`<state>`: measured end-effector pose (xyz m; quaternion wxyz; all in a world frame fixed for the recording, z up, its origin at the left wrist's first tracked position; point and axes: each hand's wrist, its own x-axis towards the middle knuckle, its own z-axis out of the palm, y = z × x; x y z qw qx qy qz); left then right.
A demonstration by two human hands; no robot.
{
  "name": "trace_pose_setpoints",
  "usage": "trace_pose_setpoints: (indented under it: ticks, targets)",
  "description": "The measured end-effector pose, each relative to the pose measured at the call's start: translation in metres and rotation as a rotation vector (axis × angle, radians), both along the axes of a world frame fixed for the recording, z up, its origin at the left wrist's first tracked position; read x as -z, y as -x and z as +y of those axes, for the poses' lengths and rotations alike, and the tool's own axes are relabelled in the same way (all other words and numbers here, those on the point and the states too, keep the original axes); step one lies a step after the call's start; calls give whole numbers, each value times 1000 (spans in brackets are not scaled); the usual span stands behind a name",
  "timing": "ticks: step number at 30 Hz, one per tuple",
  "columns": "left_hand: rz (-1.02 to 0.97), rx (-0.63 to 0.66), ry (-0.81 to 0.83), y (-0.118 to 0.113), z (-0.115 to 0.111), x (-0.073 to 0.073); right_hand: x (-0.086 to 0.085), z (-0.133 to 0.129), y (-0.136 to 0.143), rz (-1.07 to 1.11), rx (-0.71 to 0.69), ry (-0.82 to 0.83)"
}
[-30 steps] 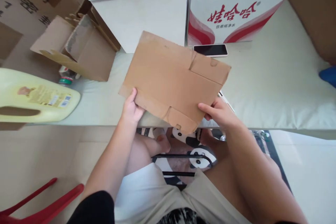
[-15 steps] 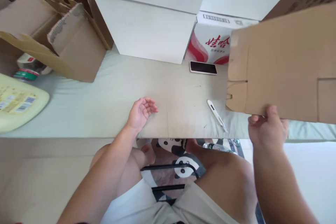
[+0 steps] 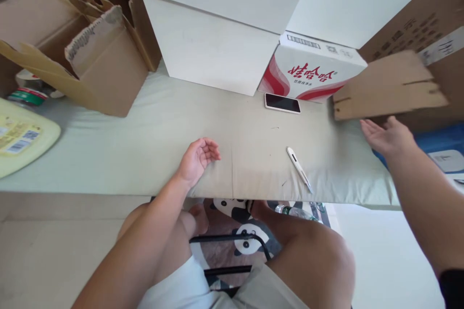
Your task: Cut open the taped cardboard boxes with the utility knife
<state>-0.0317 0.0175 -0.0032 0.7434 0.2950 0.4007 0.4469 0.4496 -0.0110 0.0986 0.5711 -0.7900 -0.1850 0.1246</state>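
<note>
My left hand (image 3: 200, 160) rests palm up on the pale green cloth of the table (image 3: 174, 135), fingers loosely curled and apart, holding nothing. On the right, my right hand (image 3: 387, 137) is stretched out with its fingers spread, just under the near edge of a flat brown cardboard piece (image 3: 387, 87). The cardboard is tilted and slightly blurred, in front of a large brown box; whether the fingertips touch it is hard to tell. A white utility knife (image 3: 299, 169) lies between the hands, near the table's front edge. Behind it is a phone (image 3: 282, 103), screen up.
White boxes (image 3: 210, 38) and a red and white carton (image 3: 308, 70) stand at the back. Open brown boxes (image 3: 108, 67) and a yellow bottle (image 3: 27, 137) are at the left. At the right are a large brown box (image 3: 409, 24) and a blue item (image 3: 442, 145).
My right hand has moved right and away from me, and its fingers have opened off the cardboard. The cardboard has gone back toward the large box. My left hand stays about where it was.
</note>
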Motion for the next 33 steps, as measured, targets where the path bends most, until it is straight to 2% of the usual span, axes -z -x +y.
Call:
trace_pose_setpoints:
  ticks: [3, 5, 10, 13, 16, 19, 21, 24, 26, 29, 31, 33]
  targets:
    - [-26, -15, 24, -1, 3, 0, 3, 36, -1, 198, -103, 89]
    - [-35, -12, 36, -2, 4, 1, 12, 40, 10, 257, -161, 114]
    - [-52, -41, 26, -7, 0, 3, 29, 7, 53, 300, -257, 181]
    - [-99, -118, 38, -10, -5, 4, 26, -8, 84, 260, -301, 226]
    - [-121, -186, 8, -11, -7, 4, 17, -6, 124, 189, -411, 260]
    - [-99, -272, -71, -4, -5, 4, 11, 13, 178, 110, -590, 253]
    - [-69, -335, -117, 5, -3, 5, 11, 31, 225, 72, -721, 219]
    - [-19, -415, -174, 23, 0, 5, 15, 57, 307, 21, -950, 163]
    - [0, -445, -200, 36, 2, 5, 14, 71, 367, -174, -1196, 91]
    - [9, -487, -224, 51, 6, 5, 4, 88, 450, -384, -1472, -19]
    - [10, -512, -220, 58, 8, 6, -4, 98, 495, -547, -1554, -12]
    - [-4, -528, -208, 63, 10, 6, -10, 109, 527, -689, -1562, 76]
